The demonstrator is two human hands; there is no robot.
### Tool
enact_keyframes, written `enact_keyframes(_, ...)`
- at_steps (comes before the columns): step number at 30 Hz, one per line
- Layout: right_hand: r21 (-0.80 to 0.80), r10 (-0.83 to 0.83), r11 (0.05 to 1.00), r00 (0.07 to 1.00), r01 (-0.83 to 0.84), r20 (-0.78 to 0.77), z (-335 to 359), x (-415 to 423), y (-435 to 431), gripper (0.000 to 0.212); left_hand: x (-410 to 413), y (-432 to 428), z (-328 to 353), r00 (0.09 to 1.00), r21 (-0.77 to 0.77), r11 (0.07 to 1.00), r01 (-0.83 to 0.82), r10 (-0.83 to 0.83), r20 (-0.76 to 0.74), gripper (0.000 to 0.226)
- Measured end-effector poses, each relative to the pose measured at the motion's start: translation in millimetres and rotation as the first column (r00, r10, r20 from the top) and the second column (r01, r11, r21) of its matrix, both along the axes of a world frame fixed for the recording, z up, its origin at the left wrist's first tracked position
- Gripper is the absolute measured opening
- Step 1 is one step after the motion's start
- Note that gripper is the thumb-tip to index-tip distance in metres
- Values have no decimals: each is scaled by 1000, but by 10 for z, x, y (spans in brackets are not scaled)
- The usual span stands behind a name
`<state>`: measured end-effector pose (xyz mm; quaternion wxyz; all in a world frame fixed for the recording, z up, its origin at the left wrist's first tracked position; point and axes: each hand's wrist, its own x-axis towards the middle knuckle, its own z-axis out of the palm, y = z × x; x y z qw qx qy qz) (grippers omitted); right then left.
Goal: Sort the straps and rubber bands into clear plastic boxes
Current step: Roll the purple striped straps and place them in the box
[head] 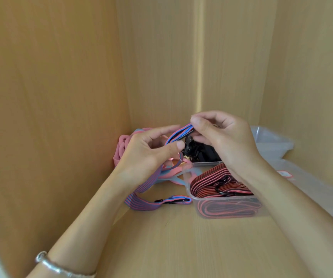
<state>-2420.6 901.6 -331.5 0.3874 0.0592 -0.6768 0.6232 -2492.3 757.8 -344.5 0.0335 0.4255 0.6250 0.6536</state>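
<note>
Both hands hold a blue-and-pink striped strap (141, 203) above the shelf floor. My left hand (147, 153) pinches it between thumb and fingers, while my right hand (219, 137) grips its folded end a little higher. The strap's free length trails down to the wood and ends in a black hook. A clear plastic box (227, 212) sits under my right wrist, packed with red-and-black straps (211, 183). Black straps (199, 151) lie behind my hands. Pink and pale-blue rubber bands (121, 147) are piled in the left corner.
I am looking into a wooden cabinet with walls on the left, back and right. Another clear plastic box (272, 143) stands at the back right, and a clear lid or bag with a red label (286, 174) lies along the right side.
</note>
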Motion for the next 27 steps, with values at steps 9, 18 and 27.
enact_keyframes(9, -42, 32, 999, 993, -27, 116, -42, -13, 11, 10, -94, -11, -13, 995, 151, 984, -95, 89, 47, 23)
enact_keyframes(18, -12, 195, 980, 955, -198, 225, -32, 22, -5, 22, -85, -11, 2, 994, 226, 973, -48, 25, 102, 33)
enact_keyframes(27, -2, 133, 991, 981, -134, 139, -64, -15, -74, 10, -22, 39, 7, 991, 191, 978, -80, 58, 119, 41)
